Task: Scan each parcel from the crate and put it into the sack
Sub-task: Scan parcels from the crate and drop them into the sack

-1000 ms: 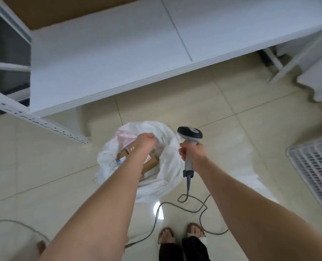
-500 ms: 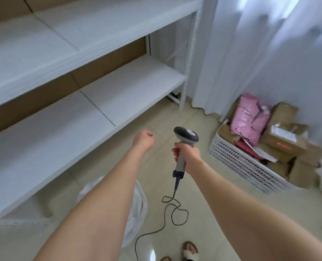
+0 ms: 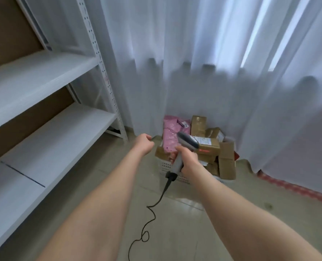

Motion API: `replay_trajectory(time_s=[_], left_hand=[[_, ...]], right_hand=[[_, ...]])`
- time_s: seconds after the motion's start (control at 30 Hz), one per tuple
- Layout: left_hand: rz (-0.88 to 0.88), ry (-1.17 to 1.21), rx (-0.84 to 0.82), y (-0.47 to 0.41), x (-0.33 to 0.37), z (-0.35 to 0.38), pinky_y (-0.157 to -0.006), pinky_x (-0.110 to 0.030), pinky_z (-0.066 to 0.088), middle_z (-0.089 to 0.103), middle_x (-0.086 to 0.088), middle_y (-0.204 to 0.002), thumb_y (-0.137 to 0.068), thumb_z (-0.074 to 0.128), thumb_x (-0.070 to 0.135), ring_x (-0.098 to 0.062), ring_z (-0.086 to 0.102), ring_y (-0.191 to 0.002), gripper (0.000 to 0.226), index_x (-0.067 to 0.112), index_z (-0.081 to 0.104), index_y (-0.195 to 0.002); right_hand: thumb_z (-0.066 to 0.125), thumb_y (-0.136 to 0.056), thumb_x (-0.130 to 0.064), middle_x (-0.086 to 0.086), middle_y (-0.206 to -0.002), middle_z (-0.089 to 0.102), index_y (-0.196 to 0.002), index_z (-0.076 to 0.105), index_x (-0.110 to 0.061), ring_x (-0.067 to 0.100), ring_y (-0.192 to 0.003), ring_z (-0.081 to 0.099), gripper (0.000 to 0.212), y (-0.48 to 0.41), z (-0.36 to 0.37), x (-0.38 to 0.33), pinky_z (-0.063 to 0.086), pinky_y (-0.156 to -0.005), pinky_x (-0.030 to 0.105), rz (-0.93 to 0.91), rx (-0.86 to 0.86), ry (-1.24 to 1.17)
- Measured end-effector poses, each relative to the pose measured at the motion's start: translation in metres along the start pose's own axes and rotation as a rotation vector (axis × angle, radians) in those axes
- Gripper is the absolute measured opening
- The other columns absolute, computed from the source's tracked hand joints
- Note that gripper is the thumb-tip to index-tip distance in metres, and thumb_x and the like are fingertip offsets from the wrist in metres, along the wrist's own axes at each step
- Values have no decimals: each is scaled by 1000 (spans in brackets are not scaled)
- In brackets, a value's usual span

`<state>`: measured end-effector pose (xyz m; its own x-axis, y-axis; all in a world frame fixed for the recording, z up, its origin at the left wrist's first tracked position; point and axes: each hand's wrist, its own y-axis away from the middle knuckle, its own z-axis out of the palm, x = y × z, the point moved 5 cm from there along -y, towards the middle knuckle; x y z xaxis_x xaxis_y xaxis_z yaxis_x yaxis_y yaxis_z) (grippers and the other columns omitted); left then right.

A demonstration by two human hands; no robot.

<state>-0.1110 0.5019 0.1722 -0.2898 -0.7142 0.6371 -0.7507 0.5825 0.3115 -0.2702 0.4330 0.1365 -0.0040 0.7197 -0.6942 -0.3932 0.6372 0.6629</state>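
Note:
A white slatted crate (image 3: 182, 178) stands on the floor against the curtain, piled with several brown cardboard parcels (image 3: 209, 146) and a pink plastic mailer (image 3: 171, 136). My right hand (image 3: 186, 159) grips the handle of a grey corded scanner (image 3: 187, 143), held in front of the crate. A red scan line glows on a brown box (image 3: 207, 151) beside the scanner's head. My left hand (image 3: 144, 143) hovers left of the crate with fingers curled and nothing in it. The sack is out of view.
White metal shelving (image 3: 49, 129) runs along the left. A pale curtain (image 3: 212, 72) hangs behind the crate. The scanner's black cable (image 3: 152, 208) trails in loops over the tiled floor. A red patterned strip (image 3: 292, 187) lies at the curtain's foot on the right.
My left hand let go of the parcel in the sack and came away holding nothing. My view swung from the sack up to the crate, and both hands now reach toward it.

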Motion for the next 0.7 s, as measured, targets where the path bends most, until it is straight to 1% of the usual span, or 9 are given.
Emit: replay_trajectory(time_s=[0.07, 0.13, 0.23, 0.3, 0.37, 0.43, 0.53, 0.6, 0.7], left_hand=[[15, -15, -24, -11, 38, 29, -102, -29, 41, 57, -10, -132, -89, 55, 11, -26, 53, -121, 39, 10, 57, -128], [40, -34, -54, -23, 75, 60, -102, -30, 41, 57, -10, -133, -89, 56, 12, -26, 53, -121, 39, 9, 56, -129], [76, -42, -107, -43, 118, 105, -100, -30, 44, 58, -11, -132, -90, 56, 11, -26, 55, -119, 39, 7, 56, -129], [82, -57, -138, -57, 138, 131, -95, -28, 45, 57, -10, -133, -91, 55, 11, -25, 55, -118, 39, 7, 55, -130], [83, -67, -170, -76, 153, 156, -95, -29, 43, 55, -10, -136, -92, 54, 11, -25, 54, -120, 41, 7, 52, -133], [75, -80, -185, -99, 164, 179, -101, -33, 42, 54, -10, -137, -92, 55, 11, -25, 52, -124, 42, 6, 52, -134], [31, -102, -238, -141, 169, 217, -96, -32, 45, 53, -9, -137, -92, 54, 11, -25, 53, -121, 42, 6, 51, -133], [-14, -125, -292, -172, 167, 247, -87, -30, 48, 55, -10, -134, -92, 54, 12, -25, 55, -117, 41, 6, 51, -133], [-79, -143, -341, -223, 159, 291, -96, -34, 47, 57, -13, -130, -90, 56, 13, -28, 55, -117, 41, 5, 51, -130]], right_hand=[[66, -87, -7, 9, -69, 64, -104, 60, -2, 18, -60, 61, 19, -22, -30, -26, 56, -64, 32, 14, 13, -65], [68, -86, -10, 10, -71, 67, -102, 60, -3, 19, -64, 63, 19, -47, -60, -52, 56, -75, 35, 23, 23, -99], [69, -86, -10, 7, -63, 67, -97, 59, -4, 16, -57, 61, 16, -81, -99, -86, 54, -69, 32, 37, 67, -129], [69, -86, -14, 9, -83, 73, -105, 62, -5, 18, -68, 67, 22, -104, -121, -103, 56, -76, 32, 50, 96, -127], [70, -87, -19, 12, -101, 73, -111, 62, -6, 22, -89, 71, 29, -128, -141, -115, 57, -85, 35, 57, 138, -115], [71, -86, -20, 12, -99, 73, -112, 61, -6, 24, -92, 71, 31, -152, -158, -125, 59, -82, 37, 61, 193, -118], [73, -84, -20, 8, -83, 70, -110, 60, -8, 20, -71, 68, 31, -192, -179, -134, 59, -61, 33, 85, 263, -142], [73, -83, -20, 10, -91, 66, -118, 57, -8, 23, -76, 65, 40, -226, -191, -137, 59, -68, 37, 113, 307, -137], [74, -82, -21, 12, -98, 61, -125, 51, -10, 27, -82, 61, 51, -284, -204, -133, 57, -79, 43, 163, 357, -123]])
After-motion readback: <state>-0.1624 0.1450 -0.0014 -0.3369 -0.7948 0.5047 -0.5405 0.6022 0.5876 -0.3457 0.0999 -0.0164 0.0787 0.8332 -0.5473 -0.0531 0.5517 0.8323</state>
